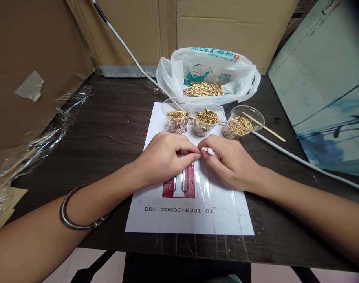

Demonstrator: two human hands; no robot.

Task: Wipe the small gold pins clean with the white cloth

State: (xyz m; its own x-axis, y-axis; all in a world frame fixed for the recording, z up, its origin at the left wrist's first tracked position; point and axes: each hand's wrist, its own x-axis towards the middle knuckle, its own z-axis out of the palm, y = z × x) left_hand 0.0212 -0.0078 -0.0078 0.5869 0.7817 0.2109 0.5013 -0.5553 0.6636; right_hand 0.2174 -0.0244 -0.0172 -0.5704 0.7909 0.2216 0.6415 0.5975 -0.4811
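My left hand (170, 157) and my right hand (234, 161) meet fingertip to fingertip above a printed white sheet (182, 222). A tiny gold-coloured part (200, 152) is pinched where the fingertips meet; its shape is mostly hidden. Between my right thumb and index finger there is also a crumpled white scrap (208, 151). Just beyond the hands stand three clear plastic cups, the left (177, 122), the middle (205, 122) and the right (238, 127), each holding small gold pieces. The right cup leans a little.
Behind the cups, an open white plastic bag (167, 74) holds more gold pins (205, 89). A white cable (309, 162) crosses the dark table (108, 114) behind my hands. A wooden stick (272, 133) lies by the right cup. Cardboard (138, 35) walls the back and left.
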